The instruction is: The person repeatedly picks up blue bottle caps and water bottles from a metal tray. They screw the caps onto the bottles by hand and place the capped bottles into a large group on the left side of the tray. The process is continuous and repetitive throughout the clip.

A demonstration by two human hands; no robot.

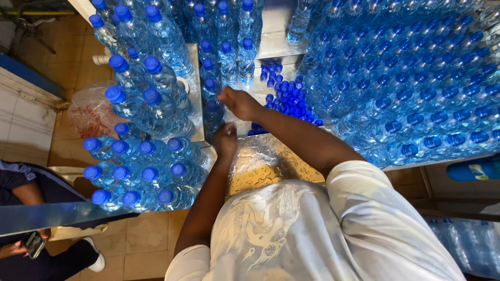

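Closest to the head camera was the person's pale printed shirt (291, 229), with both bare arms stretching forward over a metal surface (276, 36). Their right hand (238, 102) reached toward a short bottle (212, 115) standing at the near end of a row of capped water bottles, fingers curled at its top; the grip looked narrow, though whether it actually held the cap I could not tell. Just below, the left hand (225, 140) sat close against the same bottle's base, its grip hidden by the wrist. A heap of loose blue caps (289, 99) lay just right of the hands, and a large block of capped bottles (416, 88) filled the right side. More bottles (146, 156) were crowded on the left.

Risk, as I judged it: the rows stood tightly packed, so a nudge from either forearm could topple a bottle into its neighbours, and the loose caps near the edge could roll off.

A seated person's leg and shoe (96, 260) showed at lower left.
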